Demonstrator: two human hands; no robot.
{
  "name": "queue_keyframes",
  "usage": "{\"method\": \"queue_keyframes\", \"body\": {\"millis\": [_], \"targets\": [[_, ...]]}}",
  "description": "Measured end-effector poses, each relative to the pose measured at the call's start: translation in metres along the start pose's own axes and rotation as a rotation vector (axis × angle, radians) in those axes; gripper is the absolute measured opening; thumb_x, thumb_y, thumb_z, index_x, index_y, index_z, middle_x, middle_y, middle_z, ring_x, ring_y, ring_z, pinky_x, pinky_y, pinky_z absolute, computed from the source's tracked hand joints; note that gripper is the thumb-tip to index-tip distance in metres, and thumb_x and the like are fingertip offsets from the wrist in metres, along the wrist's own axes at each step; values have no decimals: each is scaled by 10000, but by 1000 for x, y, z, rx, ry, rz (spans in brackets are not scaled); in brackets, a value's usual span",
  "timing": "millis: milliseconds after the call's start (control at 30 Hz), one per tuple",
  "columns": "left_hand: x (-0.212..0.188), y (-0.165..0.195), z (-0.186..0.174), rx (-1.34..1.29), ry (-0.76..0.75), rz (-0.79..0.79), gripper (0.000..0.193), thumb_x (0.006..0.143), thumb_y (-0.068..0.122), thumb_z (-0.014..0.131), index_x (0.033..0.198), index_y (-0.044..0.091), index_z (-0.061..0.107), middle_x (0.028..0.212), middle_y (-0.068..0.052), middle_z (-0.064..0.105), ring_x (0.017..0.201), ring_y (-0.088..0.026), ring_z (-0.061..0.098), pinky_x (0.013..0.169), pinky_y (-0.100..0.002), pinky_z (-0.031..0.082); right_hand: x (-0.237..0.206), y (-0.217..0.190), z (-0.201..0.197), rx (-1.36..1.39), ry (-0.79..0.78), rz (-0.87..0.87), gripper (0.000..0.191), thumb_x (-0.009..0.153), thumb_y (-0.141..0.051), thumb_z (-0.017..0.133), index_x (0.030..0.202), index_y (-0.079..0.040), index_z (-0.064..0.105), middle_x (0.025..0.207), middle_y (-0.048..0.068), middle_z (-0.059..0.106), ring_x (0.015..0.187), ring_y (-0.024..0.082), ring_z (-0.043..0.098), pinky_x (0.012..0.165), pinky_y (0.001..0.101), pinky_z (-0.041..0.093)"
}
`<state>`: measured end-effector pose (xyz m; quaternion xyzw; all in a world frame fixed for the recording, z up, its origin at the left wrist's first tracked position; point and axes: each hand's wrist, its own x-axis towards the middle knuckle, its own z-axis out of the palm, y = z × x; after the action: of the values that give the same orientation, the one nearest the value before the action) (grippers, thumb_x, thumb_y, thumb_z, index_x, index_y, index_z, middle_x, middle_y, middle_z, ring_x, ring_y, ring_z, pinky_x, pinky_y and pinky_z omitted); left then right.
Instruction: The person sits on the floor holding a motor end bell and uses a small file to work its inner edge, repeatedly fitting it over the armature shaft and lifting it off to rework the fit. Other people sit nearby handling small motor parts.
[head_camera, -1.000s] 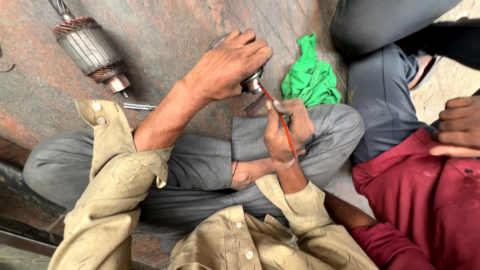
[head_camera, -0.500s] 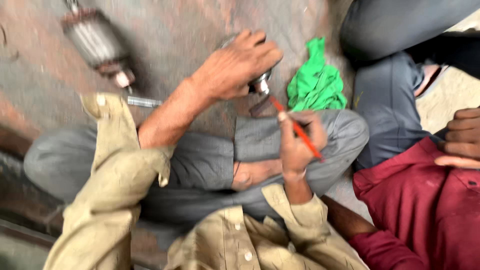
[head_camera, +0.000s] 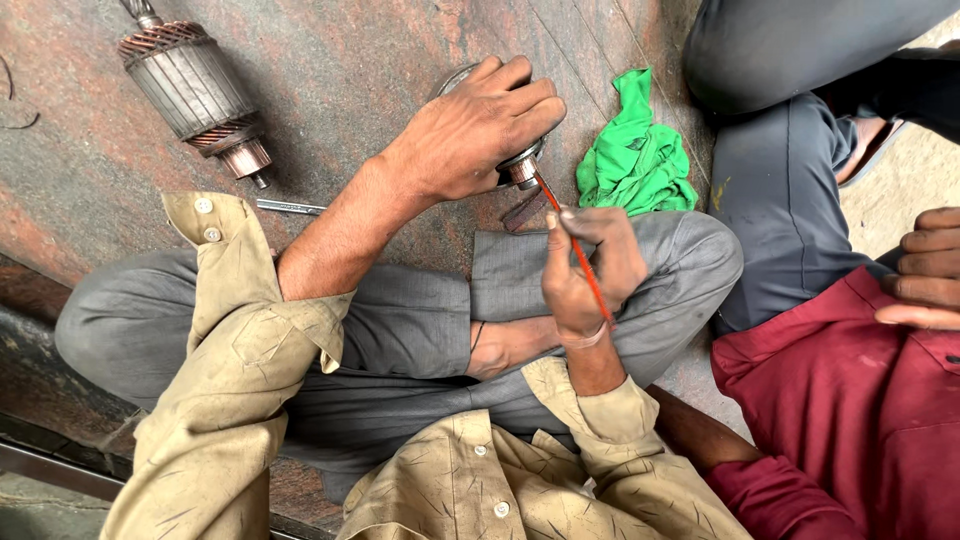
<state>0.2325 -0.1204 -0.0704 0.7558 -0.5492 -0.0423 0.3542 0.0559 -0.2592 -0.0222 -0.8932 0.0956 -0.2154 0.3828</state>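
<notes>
Now the left hand (head_camera: 470, 135) clamps the round metal part (head_camera: 520, 168) on the floor (head_camera: 350, 60); right hand (head_camera: 585, 270) pinches a thin red tool (head_camera: 570, 235) at its end. Best keep that part steady.

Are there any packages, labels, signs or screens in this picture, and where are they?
None in view. There is only a left hand on a round metal part, a right hand holding a thin red tool, a green cloth and a motor armature on the stone floor.
</notes>
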Motion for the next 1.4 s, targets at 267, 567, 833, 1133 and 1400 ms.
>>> {"method": "queue_keyframes", "body": {"millis": [267,567,833,1133,1400], "targets": [[0,5,-3,33,16,5,670,552,15,800,1173,30,548,1131,-52,574,1088,-301,531,923,-415,448,1,2,14,-1,67,-34,218,882,72,823,931,-2,624,880,133,676,776,259,691,683,337,544],[-2,4,-3,-14,4,-22,609,590,29,804,1139,30,541,1121,-54,573,1075,-306,530,906,-424,449,-3,0,7,-35,40,-41,211,886,84,822,935,2,635,864,140,675,760,264,673,688,338,532],[1,4,-6,-10,4,-5,646,557,20,789,1154,21,541,1117,-60,560,1070,-311,524,907,-425,450,-4,8,6,-9,44,-45,214,888,77,817,921,-7,623,872,146,679,773,269,686,693,336,538],[-2,3,-5,-2,-15,-16,639,552,8,793,1136,31,536,1111,-57,568,1078,-306,525,905,-419,446,-10,10,1,124,88,202,171,921,81,793,947,26,633,899,126,672,775,162,633,714,279,512],[0,0,0,39,-5,-20,634,577,15,816,1150,42,544,1131,-30,578,1082,-281,531,906,-406,450,-4,12,3,189,39,147,194,906,80,807,958,24,629,941,126,682,847,164,659,765,275,539]]}}
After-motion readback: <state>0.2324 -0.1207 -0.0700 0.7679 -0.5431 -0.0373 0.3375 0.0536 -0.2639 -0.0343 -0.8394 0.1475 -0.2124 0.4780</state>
